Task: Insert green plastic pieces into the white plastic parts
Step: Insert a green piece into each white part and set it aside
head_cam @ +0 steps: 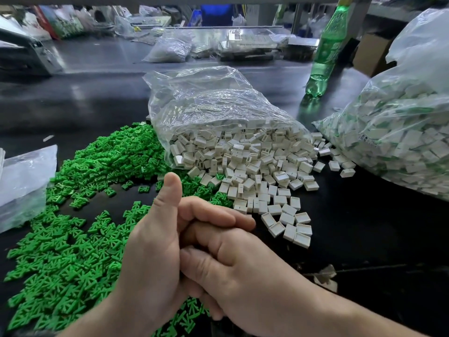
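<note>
Left hand (155, 239) and right hand (243, 271) clasped together, left thumb up, both curled, anything held inside can't tell, green pieces (73, 251) heaped left, white parts (255, 171) spilling from clear bag (206, 105)

The left hand (155, 239) and right hand (238, 271) are clasped at 6 o'clock, so anything between them is hidden (the right fingertips too). They cover part of the green pieces (73, 239). The big bag (401, 142) at 3 o'clock runs off the edge. Its label (368, 139) is too small to read. The far bags (170, 51) at 12 o'clock are blurry.
</note>
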A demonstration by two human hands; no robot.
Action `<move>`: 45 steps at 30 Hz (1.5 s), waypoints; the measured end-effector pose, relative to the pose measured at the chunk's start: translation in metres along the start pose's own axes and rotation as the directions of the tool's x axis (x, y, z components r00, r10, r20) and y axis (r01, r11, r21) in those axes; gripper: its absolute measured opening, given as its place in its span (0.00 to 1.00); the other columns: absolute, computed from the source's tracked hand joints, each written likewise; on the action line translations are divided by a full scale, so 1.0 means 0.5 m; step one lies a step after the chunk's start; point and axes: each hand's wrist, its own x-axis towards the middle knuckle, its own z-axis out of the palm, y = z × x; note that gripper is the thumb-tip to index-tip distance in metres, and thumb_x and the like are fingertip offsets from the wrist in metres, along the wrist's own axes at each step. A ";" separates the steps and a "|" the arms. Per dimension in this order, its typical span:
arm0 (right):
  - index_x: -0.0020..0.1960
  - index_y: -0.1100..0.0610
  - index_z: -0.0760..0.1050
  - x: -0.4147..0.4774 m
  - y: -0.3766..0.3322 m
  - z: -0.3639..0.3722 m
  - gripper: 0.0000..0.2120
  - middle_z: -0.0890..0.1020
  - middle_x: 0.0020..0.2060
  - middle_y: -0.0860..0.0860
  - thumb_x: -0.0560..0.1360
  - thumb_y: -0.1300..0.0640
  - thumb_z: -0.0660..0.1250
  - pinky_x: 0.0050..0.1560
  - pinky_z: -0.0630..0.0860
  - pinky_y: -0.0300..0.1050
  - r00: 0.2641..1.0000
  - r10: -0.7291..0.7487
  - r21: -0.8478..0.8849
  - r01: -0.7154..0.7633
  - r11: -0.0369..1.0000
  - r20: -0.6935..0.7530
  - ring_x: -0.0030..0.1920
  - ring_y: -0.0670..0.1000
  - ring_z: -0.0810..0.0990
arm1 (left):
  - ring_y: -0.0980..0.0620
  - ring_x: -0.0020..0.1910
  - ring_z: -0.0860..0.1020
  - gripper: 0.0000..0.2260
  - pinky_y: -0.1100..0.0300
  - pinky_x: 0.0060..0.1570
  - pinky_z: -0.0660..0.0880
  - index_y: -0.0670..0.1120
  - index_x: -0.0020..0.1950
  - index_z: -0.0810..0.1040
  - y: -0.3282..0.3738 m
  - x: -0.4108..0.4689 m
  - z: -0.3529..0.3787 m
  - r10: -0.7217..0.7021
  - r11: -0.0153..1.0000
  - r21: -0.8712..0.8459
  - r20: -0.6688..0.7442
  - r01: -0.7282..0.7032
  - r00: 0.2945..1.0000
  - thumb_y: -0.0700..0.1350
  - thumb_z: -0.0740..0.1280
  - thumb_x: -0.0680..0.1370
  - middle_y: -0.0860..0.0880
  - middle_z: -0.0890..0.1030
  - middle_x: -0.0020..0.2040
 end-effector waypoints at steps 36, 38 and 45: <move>0.41 0.54 0.74 0.024 0.024 -0.087 0.02 0.77 0.33 0.53 0.69 0.56 0.66 0.19 0.64 0.34 0.999 -0.042 0.695 0.042 0.718 -0.018 0.23 0.47 0.72 | 0.56 0.47 0.80 0.04 0.74 0.44 0.71 0.51 0.46 0.78 0.030 -0.003 -0.001 0.538 0.446 0.793 0.132 -0.414 0.832 0.48 0.65 0.73 0.55 0.81 0.46; 0.43 0.57 0.73 0.025 0.019 -0.111 0.04 0.79 0.37 0.55 0.70 0.58 0.66 0.19 0.68 0.34 0.989 -0.137 0.809 0.122 0.575 -0.052 0.26 0.47 0.76 | 0.59 0.53 0.79 0.11 0.75 0.51 0.70 0.52 0.55 0.80 0.025 0.001 -0.007 0.477 0.362 0.847 0.189 -0.389 0.858 0.52 0.64 0.75 0.58 0.82 0.53; 0.46 0.56 0.75 0.033 0.021 -0.154 0.04 0.75 0.33 0.52 0.77 0.58 0.69 0.17 0.62 0.34 0.937 0.085 0.566 0.131 0.814 -0.340 0.22 0.46 0.69 | 0.50 0.77 0.59 0.24 0.51 0.71 0.61 0.56 0.77 0.63 -0.011 0.026 -0.005 0.051 -0.238 0.897 0.394 -0.372 0.918 0.57 0.53 0.81 0.54 0.61 0.79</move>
